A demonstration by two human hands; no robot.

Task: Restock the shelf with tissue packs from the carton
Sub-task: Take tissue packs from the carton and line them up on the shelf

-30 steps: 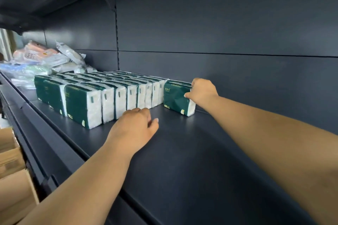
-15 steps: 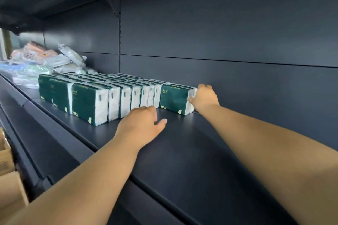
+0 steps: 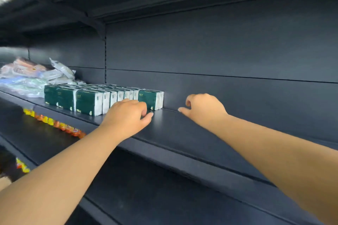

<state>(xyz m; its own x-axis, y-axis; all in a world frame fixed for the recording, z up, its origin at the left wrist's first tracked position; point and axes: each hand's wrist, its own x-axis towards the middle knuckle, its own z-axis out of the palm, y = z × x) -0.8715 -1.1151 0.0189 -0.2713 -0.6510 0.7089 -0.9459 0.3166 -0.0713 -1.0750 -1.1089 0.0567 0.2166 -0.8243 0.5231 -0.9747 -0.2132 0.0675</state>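
The right hand [image 3: 204, 108] has let go of the last green-and-white plastic-wrapped tissue pack [image 3: 150, 99] and pulled back to the right; a moment ago it was pressed against that pack's end, and now there is a clear gap between them. The pack itself has closed up against the row of matching green-and-white tissue packs [image 3: 86, 100] and stands at its right end, at the back of the dark grey metal shelf [image 3: 182, 133].

That last pack stands on edge, its broad green face turned towards the near right and its white end showing on the right. Its long axis runs from near to far across the shelf, parallel to its neighbours.

To the far left, beyond the row, lies a loose heap of pale plastic-wrapped packets [image 3: 31, 76]. On the lower shelf at the left a strip of orange and yellow packets [image 3: 54, 123] runs along. Nothing lies between the hands and the row.

The right hand hovers just above the shelf, fingers loosely curled, thumb out towards the pack, holding nothing. The left hand [image 3: 128, 117] rests on the shelf just in front of the row, fingers curled under, thumb out, also holding nothing; the last pack is just behind its knuckles.
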